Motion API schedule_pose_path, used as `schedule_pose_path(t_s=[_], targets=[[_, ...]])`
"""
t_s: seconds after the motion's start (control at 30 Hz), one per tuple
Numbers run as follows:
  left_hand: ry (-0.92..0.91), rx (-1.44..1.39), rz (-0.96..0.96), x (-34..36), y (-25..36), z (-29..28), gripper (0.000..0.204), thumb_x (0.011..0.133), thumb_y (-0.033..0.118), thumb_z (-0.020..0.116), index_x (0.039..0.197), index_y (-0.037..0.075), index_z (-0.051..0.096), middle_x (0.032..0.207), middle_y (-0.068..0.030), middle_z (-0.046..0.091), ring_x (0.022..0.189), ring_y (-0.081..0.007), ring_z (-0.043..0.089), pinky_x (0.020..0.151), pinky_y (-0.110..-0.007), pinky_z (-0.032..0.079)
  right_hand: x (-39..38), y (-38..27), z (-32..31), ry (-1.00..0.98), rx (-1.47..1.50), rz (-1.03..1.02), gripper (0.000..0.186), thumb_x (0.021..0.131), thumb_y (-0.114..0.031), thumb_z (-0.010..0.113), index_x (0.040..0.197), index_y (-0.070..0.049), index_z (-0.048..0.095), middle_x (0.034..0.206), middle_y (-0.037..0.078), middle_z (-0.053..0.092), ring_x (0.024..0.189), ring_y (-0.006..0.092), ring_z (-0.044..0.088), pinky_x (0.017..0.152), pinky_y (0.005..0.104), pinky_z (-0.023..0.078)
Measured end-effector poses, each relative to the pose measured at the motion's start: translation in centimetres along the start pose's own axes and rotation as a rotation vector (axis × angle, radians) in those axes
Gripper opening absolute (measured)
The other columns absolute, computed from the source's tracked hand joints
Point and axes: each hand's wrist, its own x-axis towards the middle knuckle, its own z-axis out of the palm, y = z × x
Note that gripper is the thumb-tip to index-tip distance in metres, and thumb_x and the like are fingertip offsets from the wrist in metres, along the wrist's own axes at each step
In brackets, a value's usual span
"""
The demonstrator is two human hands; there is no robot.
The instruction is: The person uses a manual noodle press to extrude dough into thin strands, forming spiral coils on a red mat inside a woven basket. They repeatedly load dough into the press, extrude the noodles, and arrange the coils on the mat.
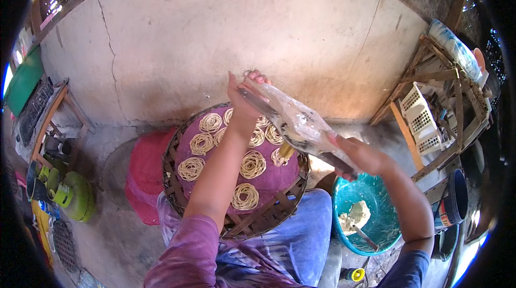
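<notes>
My left hand (246, 88) grips the upper left end of a long pressing tool (293, 119), smeared pale with dough, and my right hand (349, 156) grips its lower right end. The tool slants over a round woven tray (293, 186) lined with purple cloth (274, 191). A brass-coloured nozzle (285, 153) points down from it onto a partly formed dough coil (277, 158). Several pale noodle-like coils (245, 195) lie on the cloth, some hidden by my left forearm.
A teal basin (389, 223) at right holds dough (355, 218) and a blade-like utensil (368, 238). A wooden rack with white baskets (416, 116) stands beyond. At left are a green gas cylinder (78, 196), wooden stand (72, 100) and red sack (142, 175). A cracked wall (188, 41) rises behind.
</notes>
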Motion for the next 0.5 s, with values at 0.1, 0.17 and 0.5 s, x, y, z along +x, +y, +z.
schedule_pose_path(t_s=[0.1,0.17,0.5], targets=[[0.076,0.029,0.046,0.4,-0.7,0.2,0.054,0.092,0.063,0.035,0.072,0.015,0.049,0.071,0.0000,0.050,0.069,-0.0185,0.049,0.076,-0.036,0.041,0.2,0.3,-0.4,0.079,-0.052,-0.016,0.076,0.090,-0.071,0.035,0.085,0.000,0.061,0.062,0.006,0.055,0.048,0.0137,0.053,0.042,0.0272,0.042],[0.033,0.067,0.046,1.1,-0.4,0.6,0.053,0.093,0.063,0.035,0.072,0.015,0.048,0.071,0.0006,0.050,0.068,-0.0183,0.049,0.076,-0.036,0.041,1.1,0.5,0.5,0.148,-0.046,0.007,0.076,0.091,-0.071,0.034,0.085,0.000,0.061,0.061,0.005,0.054,0.048,0.0132,0.052,0.042,0.0269,0.041],[-0.037,0.084,-0.081,-0.4,-1.9,-1.1,0.052,0.091,0.063,0.039,0.083,0.014,0.056,0.077,-0.0015,0.055,0.074,-0.0201,0.054,0.079,-0.039,0.043,-0.5,3.0,0.9,0.122,0.031,0.028,0.063,0.095,-0.062,0.037,0.098,-0.002,0.059,0.062,0.003,0.052,0.049,0.0104,0.050,0.042,0.0255,0.039]])
